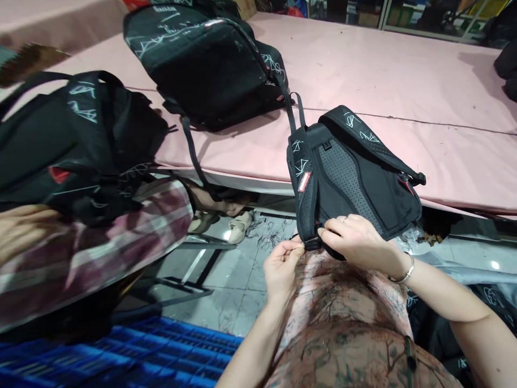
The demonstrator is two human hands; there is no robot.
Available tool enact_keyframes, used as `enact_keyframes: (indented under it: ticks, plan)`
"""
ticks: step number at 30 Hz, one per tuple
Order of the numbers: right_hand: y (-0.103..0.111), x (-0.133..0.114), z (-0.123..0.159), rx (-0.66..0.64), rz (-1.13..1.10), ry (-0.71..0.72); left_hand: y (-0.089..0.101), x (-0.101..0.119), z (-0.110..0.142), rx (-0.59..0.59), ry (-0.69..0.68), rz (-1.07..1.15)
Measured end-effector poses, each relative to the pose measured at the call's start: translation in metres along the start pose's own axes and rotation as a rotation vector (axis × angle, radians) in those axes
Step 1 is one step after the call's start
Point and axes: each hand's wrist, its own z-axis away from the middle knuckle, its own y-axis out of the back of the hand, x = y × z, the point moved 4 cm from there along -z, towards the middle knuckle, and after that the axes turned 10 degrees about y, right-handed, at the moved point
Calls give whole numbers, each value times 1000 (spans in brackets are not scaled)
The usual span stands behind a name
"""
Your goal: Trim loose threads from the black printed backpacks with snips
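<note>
A black backpack (388,199) with white line drawings on its shoulder straps rests partly on the table edge and partly on my lap, its padded mesh back facing up. My left hand (283,264) pinches at the buckle (312,244) on the lower end of the left shoulder strap (304,183). Fingers curled, my right hand (351,237) grips the strap and webbing just right of that buckle, against the bag's lower edge. The webbing between my fingertips is partly hidden.
A large black backpack (210,64) lies on the pink table (404,75). At left, a co-worker's hand (28,229) is beside another black backpack (36,145). A blue plastic crate (161,350) stands below, and black bags (440,328) lie at lower right.
</note>
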Motion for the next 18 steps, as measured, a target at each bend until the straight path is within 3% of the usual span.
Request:
enact_keyframes:
  ticks: [10,18]
  plan:
    - [-6,8,-2,-26,32,80,0,0,0,-55,-1,-19]
    - [-15,13,10,70,-5,51,-10,6,4,-164,110,183]
